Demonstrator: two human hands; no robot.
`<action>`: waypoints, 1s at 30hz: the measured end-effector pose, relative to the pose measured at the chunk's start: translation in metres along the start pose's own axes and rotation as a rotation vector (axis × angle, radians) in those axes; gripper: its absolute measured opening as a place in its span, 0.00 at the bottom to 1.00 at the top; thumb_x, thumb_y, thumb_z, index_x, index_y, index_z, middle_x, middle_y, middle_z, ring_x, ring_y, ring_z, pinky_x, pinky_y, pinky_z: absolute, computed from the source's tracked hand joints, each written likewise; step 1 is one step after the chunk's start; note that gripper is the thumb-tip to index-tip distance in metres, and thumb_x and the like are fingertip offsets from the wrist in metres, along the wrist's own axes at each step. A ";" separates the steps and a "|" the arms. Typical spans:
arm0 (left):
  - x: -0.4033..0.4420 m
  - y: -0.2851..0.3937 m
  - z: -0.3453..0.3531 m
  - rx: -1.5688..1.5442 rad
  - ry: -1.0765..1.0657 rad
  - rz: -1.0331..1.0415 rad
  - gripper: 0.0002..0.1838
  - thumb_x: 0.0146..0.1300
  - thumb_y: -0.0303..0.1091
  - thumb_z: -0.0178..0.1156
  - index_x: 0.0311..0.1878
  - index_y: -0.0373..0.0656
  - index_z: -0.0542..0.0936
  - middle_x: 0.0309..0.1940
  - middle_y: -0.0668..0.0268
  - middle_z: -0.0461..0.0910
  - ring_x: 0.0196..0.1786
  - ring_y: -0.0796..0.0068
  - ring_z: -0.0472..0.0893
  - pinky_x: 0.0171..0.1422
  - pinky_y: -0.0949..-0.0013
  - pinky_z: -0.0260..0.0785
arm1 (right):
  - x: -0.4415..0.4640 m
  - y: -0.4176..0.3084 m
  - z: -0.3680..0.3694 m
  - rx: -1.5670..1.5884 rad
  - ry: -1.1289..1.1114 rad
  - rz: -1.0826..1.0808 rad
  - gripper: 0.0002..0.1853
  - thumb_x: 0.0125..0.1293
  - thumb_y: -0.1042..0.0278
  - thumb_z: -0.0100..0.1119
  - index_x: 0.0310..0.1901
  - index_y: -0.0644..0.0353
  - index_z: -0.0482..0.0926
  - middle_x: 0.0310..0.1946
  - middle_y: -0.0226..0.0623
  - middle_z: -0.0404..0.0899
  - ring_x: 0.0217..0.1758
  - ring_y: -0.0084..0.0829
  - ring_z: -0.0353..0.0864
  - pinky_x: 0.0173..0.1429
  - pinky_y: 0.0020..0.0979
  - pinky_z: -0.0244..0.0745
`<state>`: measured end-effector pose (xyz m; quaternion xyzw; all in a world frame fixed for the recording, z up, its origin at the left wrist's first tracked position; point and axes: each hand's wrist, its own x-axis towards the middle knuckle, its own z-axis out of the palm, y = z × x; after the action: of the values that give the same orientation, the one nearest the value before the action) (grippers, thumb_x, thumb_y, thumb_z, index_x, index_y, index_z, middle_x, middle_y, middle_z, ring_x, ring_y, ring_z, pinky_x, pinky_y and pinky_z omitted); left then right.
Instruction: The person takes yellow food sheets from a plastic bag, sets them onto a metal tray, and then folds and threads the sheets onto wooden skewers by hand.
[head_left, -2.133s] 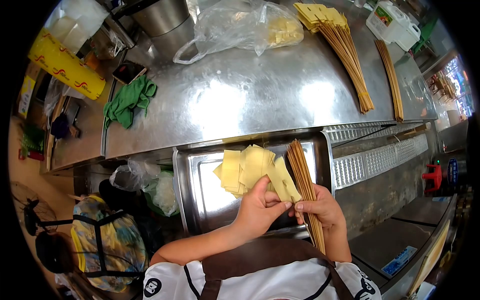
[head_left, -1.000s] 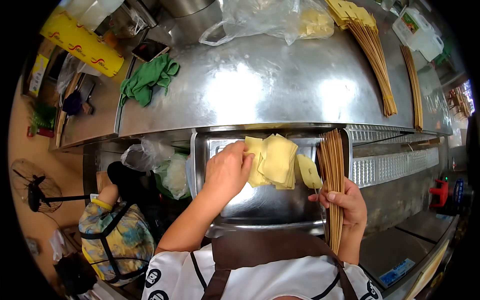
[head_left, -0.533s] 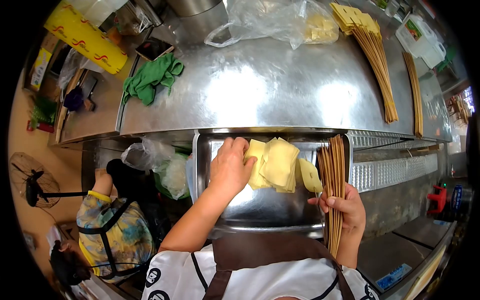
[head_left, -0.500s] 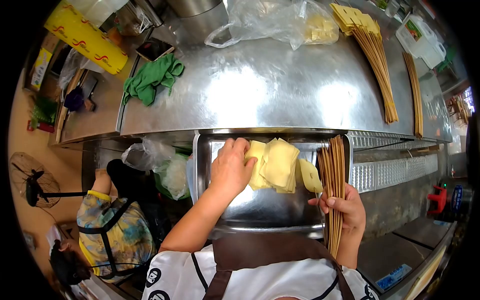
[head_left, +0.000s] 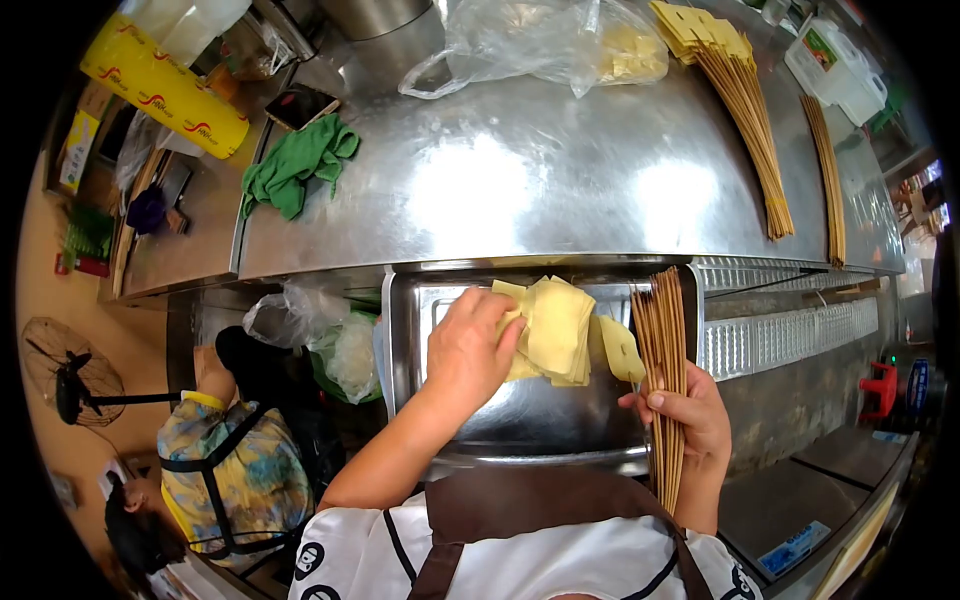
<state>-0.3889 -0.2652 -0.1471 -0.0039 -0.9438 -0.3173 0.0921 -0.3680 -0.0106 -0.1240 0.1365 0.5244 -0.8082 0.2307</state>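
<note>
A stack of thin yellow tofu sheets (head_left: 558, 330) lies in a steel tray (head_left: 540, 438). My left hand (head_left: 470, 345) is at the stack's left edge, its fingers curled and its thumb pinching at a sheet; the fingertips are partly hidden. My right hand (head_left: 692, 415) is wrapped round a bundle of wooden skewers (head_left: 662, 340), held upright over the tray's right side. Beside the bundle, one folded yellow sheet (head_left: 621, 350) is threaded on a skewer whose lower end is at my right fingers.
Behind the tray is a steel counter (head_left: 560, 200) bearing a green cloth (head_left: 300, 168), a plastic bag (head_left: 520, 45), threaded skewers (head_left: 745, 120), loose skewers (head_left: 826, 180) and a white plastic container (head_left: 835, 70). A seated person (head_left: 235, 475) is at left, near a fan (head_left: 70, 370).
My left hand has shifted slightly right and down, farther over the stack's left edge. The right hand and its skewers stay almost still; the whole view has moved a little.
</note>
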 end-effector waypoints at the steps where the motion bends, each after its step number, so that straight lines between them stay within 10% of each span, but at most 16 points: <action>1: 0.000 0.005 0.002 -0.052 -0.021 0.023 0.09 0.53 0.34 0.66 0.35 0.42 0.79 0.32 0.64 0.77 0.31 0.65 0.78 0.34 0.65 0.71 | 0.001 0.001 -0.003 0.022 -0.024 0.024 0.13 0.49 0.76 0.63 0.38 0.67 0.74 0.22 0.36 0.75 0.23 0.26 0.76 0.49 0.38 0.77; 16: 0.017 0.020 0.005 -0.163 -0.285 -0.130 0.07 0.56 0.32 0.61 0.31 0.38 0.78 0.25 0.58 0.81 0.29 0.58 0.81 0.37 0.61 0.73 | 0.003 0.000 -0.002 0.024 -0.084 0.048 0.11 0.52 0.74 0.63 0.36 0.66 0.74 0.25 0.38 0.77 0.25 0.30 0.79 0.47 0.38 0.78; 22: 0.018 0.008 0.006 -1.159 -0.197 -0.488 0.06 0.66 0.27 0.54 0.43 0.36 0.73 0.33 0.59 0.83 0.35 0.75 0.82 0.39 0.74 0.74 | 0.000 -0.005 -0.005 -0.010 -0.142 0.057 0.12 0.53 0.75 0.64 0.37 0.64 0.72 0.26 0.38 0.77 0.26 0.32 0.80 0.49 0.38 0.77; 30: 0.033 0.045 0.009 -1.386 -0.168 -0.440 0.12 0.69 0.29 0.49 0.53 0.34 0.70 0.44 0.54 0.80 0.44 0.66 0.83 0.51 0.65 0.76 | -0.004 -0.001 -0.001 -0.010 -0.164 0.095 0.17 0.52 0.78 0.65 0.44 0.66 0.71 0.27 0.38 0.78 0.26 0.29 0.80 0.53 0.38 0.75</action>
<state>-0.4197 -0.2255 -0.1207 0.1041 -0.5094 -0.8513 -0.0702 -0.3650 -0.0084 -0.1213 0.0934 0.5007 -0.8022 0.3116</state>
